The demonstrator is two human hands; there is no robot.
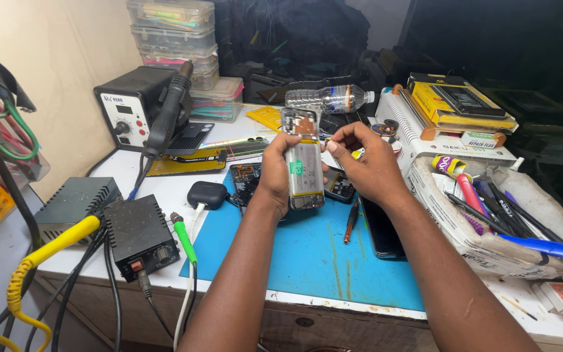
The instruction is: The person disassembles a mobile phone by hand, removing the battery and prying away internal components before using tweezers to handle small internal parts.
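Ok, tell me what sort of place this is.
Most likely a phone repair bench. The left hand holds an opened phone with its battery bared, the right hand at its top edge. A hot-air rework station and a blue work mat sit on the bench.
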